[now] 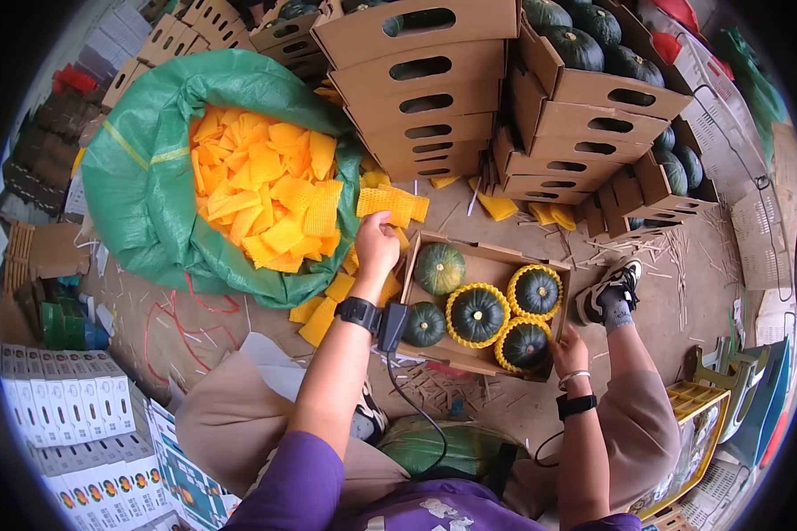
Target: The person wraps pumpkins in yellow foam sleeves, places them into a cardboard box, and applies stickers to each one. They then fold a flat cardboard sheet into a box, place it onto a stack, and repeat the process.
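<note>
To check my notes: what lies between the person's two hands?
Head view: the cardboard box of squashes lies between the left hand and the right hand.

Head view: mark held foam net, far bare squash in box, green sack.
foam net (397, 205), head view, mesh middle.
far bare squash (439, 268), head view, top.
green sack (142, 186), head view, left wall.

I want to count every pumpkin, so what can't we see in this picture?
Head view only:
Stacked brown cardboard boxes: their walls hide what the lower ones hold.
Green woven sack: the top yellow foam nets hide how deep the pile goes.
Netted dark green squash at the box corner: the right hand covers part.
White printed cartons: print too small to read.
Green round thing on the lap: the purple shirt covers its near side.
</note>
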A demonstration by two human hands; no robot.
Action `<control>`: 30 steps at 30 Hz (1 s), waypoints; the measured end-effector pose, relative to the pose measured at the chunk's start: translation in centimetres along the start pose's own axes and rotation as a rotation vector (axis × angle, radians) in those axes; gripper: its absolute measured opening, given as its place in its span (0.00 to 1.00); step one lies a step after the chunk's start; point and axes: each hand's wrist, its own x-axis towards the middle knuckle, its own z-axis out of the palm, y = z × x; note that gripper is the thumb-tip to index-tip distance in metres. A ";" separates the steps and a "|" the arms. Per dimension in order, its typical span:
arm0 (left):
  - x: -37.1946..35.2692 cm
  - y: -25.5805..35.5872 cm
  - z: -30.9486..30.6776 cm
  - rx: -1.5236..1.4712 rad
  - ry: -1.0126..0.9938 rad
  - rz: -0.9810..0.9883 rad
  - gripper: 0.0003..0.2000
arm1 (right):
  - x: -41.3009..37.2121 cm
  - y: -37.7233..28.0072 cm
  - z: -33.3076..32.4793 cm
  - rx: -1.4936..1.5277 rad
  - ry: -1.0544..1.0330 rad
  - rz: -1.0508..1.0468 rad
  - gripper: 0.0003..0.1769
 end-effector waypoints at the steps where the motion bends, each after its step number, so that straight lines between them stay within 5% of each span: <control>1: 2.1 -1.8 0.0 0.082 -0.068 0.040 0.19 | -0.5 -4.1 -0.7 -0.245 -0.010 0.002 0.14; 3: 6.1 -2.6 1.3 0.157 -0.120 0.096 0.19 | 0.1 -5.9 0.0 -0.394 0.147 -0.079 0.12; 5: 8.5 -3.7 2.9 0.338 -0.117 0.493 0.19 | 0.9 -6.9 0.3 -0.361 0.191 -0.070 0.11; 10: 7.9 -7.3 4.0 0.773 -0.610 0.453 0.23 | 1.4 -8.2 -0.6 -0.407 0.024 -0.030 0.11; 12: 5.8 -5.7 0.6 0.685 -0.374 0.302 0.18 | 1.1 -10.2 -1.1 -0.504 -0.084 0.080 0.10; 14: 3.9 -4.5 -3.3 0.381 -0.156 0.155 0.22 | 0.0 -12.2 -0.4 -0.656 0.306 -0.387 0.19; 16: 0.7 0.6 -7.8 0.201 -0.014 -0.021 0.27 | -0.9 -14.2 0.2 -0.444 0.223 -0.490 0.28; 18: -4.3 5.2 -10.1 -0.253 -0.185 -0.086 0.24 | -3.4 -18.3 0.4 -0.165 -0.027 -0.504 0.37; 21: -11.9 11.3 -11.5 -0.222 -0.685 0.080 0.18 | -7.7 -22.2 -0.1 0.913 -0.573 -0.041 0.54; 22: -14.4 13.4 -12.3 -0.200 -0.855 0.106 0.16 | -8.4 -22.0 -0.6 1.057 -0.643 -0.027 0.50; 24: -19.2 14.7 -12.6 -0.358 -0.756 0.124 0.14 | -9.9 -20.9 -1.5 0.885 -0.801 -0.095 0.39; 26: -21.5 14.1 -12.8 -0.418 -0.691 0.119 0.11 | -12.1 -19.6 -1.5 0.700 -1.059 -0.084 0.16; 29: -22.1 12.5 -12.7 -0.259 -0.870 0.044 0.15 | -13.8 -17.7 -0.3 0.404 -1.102 -0.149 0.11; 30: -21.8 12.3 -12.6 -0.266 -0.866 0.047 0.15 | -13.8 -17.6 0.3 0.675 -0.849 -0.216 0.10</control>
